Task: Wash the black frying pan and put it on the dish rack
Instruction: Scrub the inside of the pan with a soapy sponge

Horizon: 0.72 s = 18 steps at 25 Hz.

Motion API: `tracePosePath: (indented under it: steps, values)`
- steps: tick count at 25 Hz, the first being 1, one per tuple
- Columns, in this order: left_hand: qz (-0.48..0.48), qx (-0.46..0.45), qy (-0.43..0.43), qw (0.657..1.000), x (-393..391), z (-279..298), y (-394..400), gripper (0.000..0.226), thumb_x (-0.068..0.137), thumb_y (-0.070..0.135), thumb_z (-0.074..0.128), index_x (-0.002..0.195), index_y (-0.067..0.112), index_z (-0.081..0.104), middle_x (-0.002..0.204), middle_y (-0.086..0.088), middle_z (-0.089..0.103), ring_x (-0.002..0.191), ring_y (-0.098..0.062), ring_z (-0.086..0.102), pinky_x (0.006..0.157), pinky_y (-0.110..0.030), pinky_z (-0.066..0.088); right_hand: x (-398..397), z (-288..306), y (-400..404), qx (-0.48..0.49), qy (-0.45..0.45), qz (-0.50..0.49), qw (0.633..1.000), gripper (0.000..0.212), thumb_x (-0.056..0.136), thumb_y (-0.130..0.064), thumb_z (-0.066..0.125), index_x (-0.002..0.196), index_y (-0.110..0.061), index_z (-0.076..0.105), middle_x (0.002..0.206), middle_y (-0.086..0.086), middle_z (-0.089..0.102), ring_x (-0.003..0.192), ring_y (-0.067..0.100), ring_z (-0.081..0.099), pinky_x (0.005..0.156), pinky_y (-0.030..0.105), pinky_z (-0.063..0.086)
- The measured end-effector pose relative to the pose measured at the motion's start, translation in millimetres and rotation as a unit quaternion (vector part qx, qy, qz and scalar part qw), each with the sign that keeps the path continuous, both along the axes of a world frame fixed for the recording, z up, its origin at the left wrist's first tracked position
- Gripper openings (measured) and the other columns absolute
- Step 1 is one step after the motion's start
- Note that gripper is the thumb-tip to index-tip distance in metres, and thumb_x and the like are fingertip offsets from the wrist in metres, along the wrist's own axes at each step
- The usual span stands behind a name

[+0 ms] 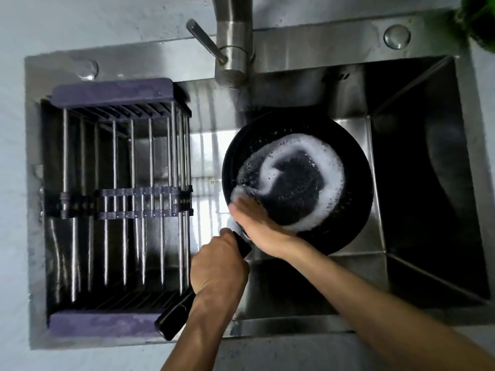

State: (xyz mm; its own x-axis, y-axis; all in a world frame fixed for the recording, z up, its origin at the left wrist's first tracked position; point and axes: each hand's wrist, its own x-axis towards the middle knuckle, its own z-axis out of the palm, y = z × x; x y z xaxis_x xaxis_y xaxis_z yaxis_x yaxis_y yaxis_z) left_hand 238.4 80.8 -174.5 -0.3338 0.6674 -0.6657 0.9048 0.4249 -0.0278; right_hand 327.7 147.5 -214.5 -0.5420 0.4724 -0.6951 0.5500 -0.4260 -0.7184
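Note:
The black frying pan [297, 183] is held tilted over the middle of the steel sink [308, 49], with a ring of white soap foam [330, 167] swirled across its inside. My left hand [218, 266] is shut around the pan's long black handle [174, 318], which points to the lower left. My right hand [254, 219] lies flat inside the pan's near-left wall, fingers stretched out and blurred in the foam; I see no sponge under it. The dish rack [107, 93], with purple ends and metal bars, spans the left part of the sink and holds nothing.
The faucet [233, 49] with its lever stands at the back, its spout above the pan's far edge; no water stream is visible. The deep basin [428, 183] to the right of the pan is dark. Something green [479, 17] sits at the top right corner.

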Motion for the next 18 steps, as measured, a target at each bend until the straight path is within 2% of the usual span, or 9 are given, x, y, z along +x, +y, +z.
tracePosePath:
  steps: [1,2,3,5,7,9,13,16,18]
  values:
    - [0.001,0.002,-0.001,1.0,-1,0,1,0.026,0.088,0.016,0.051,0.113,0.016,0.048,0.106,-0.004,0.063,0.1,-0.025,0.063,0.068,-0.03,0.036,-19,-3,19,-0.03,0.076,-0.111,0.99,0.058,0.11,-0.034,0.025,0.158,-0.006,0.008,0.164,0.012,-0.002,0.151,0.014,0.005,0.111,0.048,0.007]
    - [0.005,0.004,-0.003,1.0,-1,0,1,0.026,0.087,0.016,0.052,0.113,0.017,0.048,0.106,-0.004,0.063,0.1,-0.025,0.063,0.068,-0.029,0.036,-25,-14,43,-0.003,0.062,-0.151,0.987,0.057,0.11,-0.034,0.026,0.158,-0.009,0.009,0.166,0.009,0.0,0.152,0.013,0.005,0.103,0.011,-0.002]
    - [0.008,0.004,-0.006,1.0,0,0,1,0.026,0.086,0.015,0.052,0.112,0.017,0.048,0.105,-0.003,0.063,0.099,-0.025,0.063,0.068,-0.029,0.037,-19,-25,60,0.035,-0.001,-0.125,0.992,0.058,0.11,-0.038,0.025,0.159,-0.013,0.009,0.167,0.004,-0.004,0.153,0.011,-0.003,0.122,0.025,-0.002]
    - [0.011,0.004,-0.012,1.0,0,2,1,0.026,0.086,0.014,0.053,0.111,0.017,0.048,0.104,-0.003,0.063,0.099,-0.025,0.063,0.069,-0.03,0.037,-2,-46,49,0.084,-0.127,-0.025,0.988,0.063,0.106,-0.052,0.018,0.16,-0.018,0.015,0.168,-0.001,-0.005,0.154,0.012,-0.009,0.124,0.035,-0.007]
    - [0.015,0.001,-0.01,1.0,-3,2,1,0.026,0.084,0.014,0.053,0.11,0.018,0.048,0.104,-0.003,0.063,0.099,-0.026,0.063,0.068,-0.029,0.037,-13,-40,24,0.104,-0.024,0.029,0.994,0.064,0.104,-0.055,0.016,0.158,-0.019,0.022,0.168,-0.001,0.005,0.154,0.015,0.002,0.125,0.042,-0.001]
    - [0.01,0.001,-0.012,1.0,-1,1,1,0.026,0.084,0.016,0.054,0.109,0.018,0.048,0.104,-0.003,0.064,0.099,-0.025,0.063,0.067,-0.029,0.037,-21,-47,43,0.097,0.062,-0.094,0.989,0.061,0.107,-0.049,0.022,0.16,-0.023,0.007,0.168,-0.005,-0.01,0.153,0.009,-0.011,0.125,0.04,-0.007]
    - [0.006,0.006,-0.014,1.0,-2,3,2,0.025,0.085,0.017,0.054,0.109,0.019,0.048,0.102,-0.002,0.064,0.097,-0.025,0.064,0.067,-0.029,0.039,20,-73,70,0.179,-0.264,-0.034,0.947,0.067,0.105,-0.054,0.018,0.16,-0.02,0.0,0.164,-0.003,-0.023,0.149,0.012,-0.025,0.125,0.04,-0.007]
    - [0.008,0.012,-0.014,1.0,-1,1,0,0.023,0.085,0.017,0.053,0.108,0.018,0.048,0.1,-0.001,0.065,0.094,-0.025,0.065,0.067,-0.03,0.041,5,-56,53,0.166,-0.053,0.013,0.985,0.065,0.106,-0.05,0.026,0.16,-0.022,0.003,0.164,-0.008,-0.021,0.149,0.006,-0.022,0.119,0.027,-0.013]
    - [0.002,0.012,-0.014,1.0,0,0,0,0.023,0.086,0.018,0.052,0.108,0.019,0.048,0.101,-0.002,0.064,0.095,-0.025,0.065,0.067,-0.03,0.04,25,-70,81,0.273,-0.113,0.087,0.951,0.068,0.106,-0.051,0.026,0.16,-0.022,-0.003,0.164,-0.004,-0.024,0.15,0.011,-0.023,0.124,0.036,-0.002]
